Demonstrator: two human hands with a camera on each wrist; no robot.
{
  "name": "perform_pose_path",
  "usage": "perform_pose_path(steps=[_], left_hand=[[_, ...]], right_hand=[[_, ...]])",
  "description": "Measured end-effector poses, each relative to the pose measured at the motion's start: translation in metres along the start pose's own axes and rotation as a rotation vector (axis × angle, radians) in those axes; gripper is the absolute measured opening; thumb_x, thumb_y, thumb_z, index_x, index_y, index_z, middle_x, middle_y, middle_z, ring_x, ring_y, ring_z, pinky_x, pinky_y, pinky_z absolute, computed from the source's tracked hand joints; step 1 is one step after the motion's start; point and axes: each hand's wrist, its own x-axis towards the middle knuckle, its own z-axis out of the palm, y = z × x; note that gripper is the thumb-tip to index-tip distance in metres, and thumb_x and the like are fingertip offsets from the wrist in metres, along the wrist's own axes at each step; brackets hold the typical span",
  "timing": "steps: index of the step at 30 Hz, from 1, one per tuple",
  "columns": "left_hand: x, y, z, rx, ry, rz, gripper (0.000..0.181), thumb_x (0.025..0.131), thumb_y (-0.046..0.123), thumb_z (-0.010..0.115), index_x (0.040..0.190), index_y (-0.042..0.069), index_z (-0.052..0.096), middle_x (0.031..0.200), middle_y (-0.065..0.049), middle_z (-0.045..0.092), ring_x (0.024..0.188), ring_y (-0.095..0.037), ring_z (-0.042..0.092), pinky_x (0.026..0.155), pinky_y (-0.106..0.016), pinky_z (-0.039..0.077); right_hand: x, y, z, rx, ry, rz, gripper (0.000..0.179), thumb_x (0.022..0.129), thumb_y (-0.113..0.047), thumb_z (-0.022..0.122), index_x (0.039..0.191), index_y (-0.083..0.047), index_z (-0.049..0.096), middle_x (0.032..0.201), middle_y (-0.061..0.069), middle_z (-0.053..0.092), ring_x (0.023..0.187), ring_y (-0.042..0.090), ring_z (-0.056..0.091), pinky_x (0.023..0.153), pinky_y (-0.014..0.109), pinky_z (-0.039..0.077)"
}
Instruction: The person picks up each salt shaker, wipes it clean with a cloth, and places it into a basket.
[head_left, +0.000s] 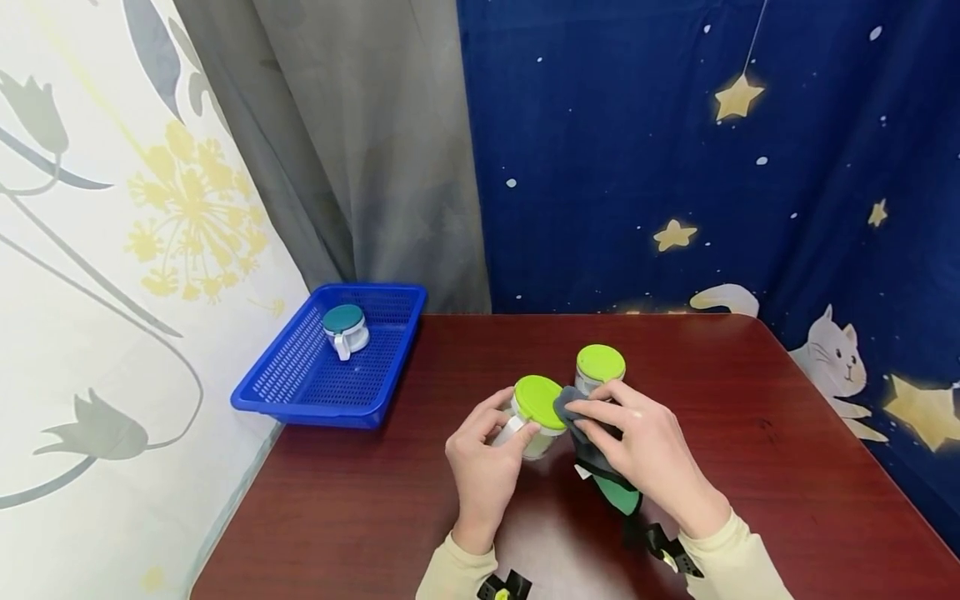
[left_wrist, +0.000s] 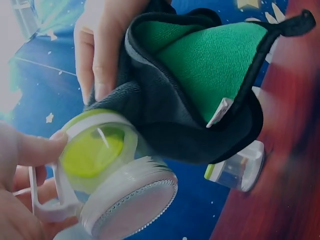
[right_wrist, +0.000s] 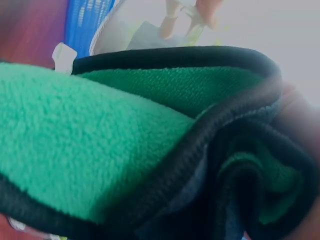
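Note:
My left hand point(head_left: 487, 458) grips the white handle of a clear jar point(left_wrist: 100, 150) with a lime-green lid point(head_left: 539, 402), held tilted above the table. In my right hand point(head_left: 648, 446) is a cloth point(left_wrist: 200, 75), grey on one side and green on the other with black edging. The bunched grey side touches the rim of the lid, and the rest hangs below the fingers. Close behind stands a second jar with a lime-green lid point(head_left: 601, 363), partly hidden by the right hand. The cloth fills most of the right wrist view point(right_wrist: 90, 140), covering the right fingertips there.
A blue plastic basket point(head_left: 367, 414) sits at the table's back left, holding a jar with a teal lid point(head_left: 344, 318). Curtains hang behind the reddish-brown table point(head_left: 750, 417), and a patterned white cloth point(head_left: 187, 358) borders its left side.

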Motion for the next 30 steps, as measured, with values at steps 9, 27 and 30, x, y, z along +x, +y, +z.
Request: perform_pose_path(steps=[9,27,30], left_hand=[[0.008,-0.022,-0.009,-0.058,0.033,-0.258,0.022,0.074,0.018,0.092,0.07,0.013,0.07,0.111,0.001,0.074,0.1,-0.015,0.07,0.067,-0.032,0.057],[0.071,-0.042,-0.059,-0.117,0.222,-0.418,0.029,0.073,0.015,0.092,0.075,-0.004,0.071,0.103,-0.004,0.075,0.082,-0.026,0.068,0.064,-0.025,0.057],[0.083,-0.047,-0.067,-0.078,0.247,-0.441,0.033,0.074,0.017,0.092,0.075,-0.006,0.069,0.103,-0.008,0.074,0.086,-0.025,0.068,0.064,-0.024,0.057]], right_hand=[[0.008,-0.004,-0.006,0.041,0.027,-0.012,0.03,0.08,-0.017,0.086,0.107,-0.027,0.079,0.102,-0.011,0.062,0.076,0.005,0.058,0.063,0.018,0.046],[0.003,0.007,-0.011,0.019,0.04,0.004,0.033,0.08,-0.02,0.087,0.109,-0.031,0.078,0.102,-0.015,0.061,0.076,0.001,0.055,0.062,0.016,0.043],[0.0,0.008,-0.009,0.028,0.041,-0.006,0.033,0.079,-0.019,0.087,0.109,-0.031,0.078,0.101,-0.016,0.061,0.074,0.001,0.054,0.061,0.015,0.042]])
